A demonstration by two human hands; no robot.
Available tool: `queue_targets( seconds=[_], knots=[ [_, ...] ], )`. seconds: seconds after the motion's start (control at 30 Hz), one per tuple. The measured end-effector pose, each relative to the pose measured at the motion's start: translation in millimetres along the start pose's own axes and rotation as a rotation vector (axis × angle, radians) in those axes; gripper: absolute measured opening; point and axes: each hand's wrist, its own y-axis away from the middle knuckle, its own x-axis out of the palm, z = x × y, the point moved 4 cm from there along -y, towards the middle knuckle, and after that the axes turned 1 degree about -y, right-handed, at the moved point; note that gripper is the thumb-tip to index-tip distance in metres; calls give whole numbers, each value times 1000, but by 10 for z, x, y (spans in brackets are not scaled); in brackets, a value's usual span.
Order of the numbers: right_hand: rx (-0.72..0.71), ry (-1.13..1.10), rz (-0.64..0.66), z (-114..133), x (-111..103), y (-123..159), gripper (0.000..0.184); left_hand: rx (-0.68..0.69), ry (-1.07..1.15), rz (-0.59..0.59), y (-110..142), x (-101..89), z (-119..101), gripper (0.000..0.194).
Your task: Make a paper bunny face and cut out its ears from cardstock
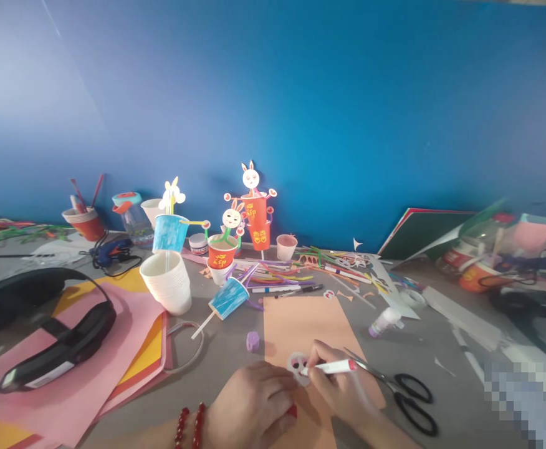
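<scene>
My right hand (pixel 341 390) grips a white marker with a red end (pixel 333 368), its tip on a small white paper face (pixel 296 378) with dark eyes and pink patches. My left hand (pixel 252 399), its fingers curled, rests against the face's left edge. Between its thumb and fingers shows a red marker cap (pixel 292 411), mostly hidden. The face lies on an orange paper sheet (pixel 313 318). Black-handled scissors (pixel 401 390) lie right of my right hand, their blades reaching over the sheet. A purple block (pixel 253 341) sits left of the sheet.
A blue-painted cup (pixel 230 298) lies tilted on a stick. Rabbit-faced cup figures (pixel 255 212) and a stack of white cups (pixel 167 284) stand behind. Headphones (pixel 67 343) lie on pink paper (pixel 133 305) at left. A glue stick (pixel 385 322) and paper scraps are at right.
</scene>
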Motion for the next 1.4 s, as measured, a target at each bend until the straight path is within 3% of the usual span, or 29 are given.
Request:
queue_targets(
  seconds=[0.1, 1.4],
  knots=[
    [19, -69, 64, -2, -9, -12, 20, -12, 6, 19, 4, 9, 6, 21],
    [17, -69, 38, -23, -14, -4, 24, 1, 11, -6, 5, -9, 4, 24]
  ],
)
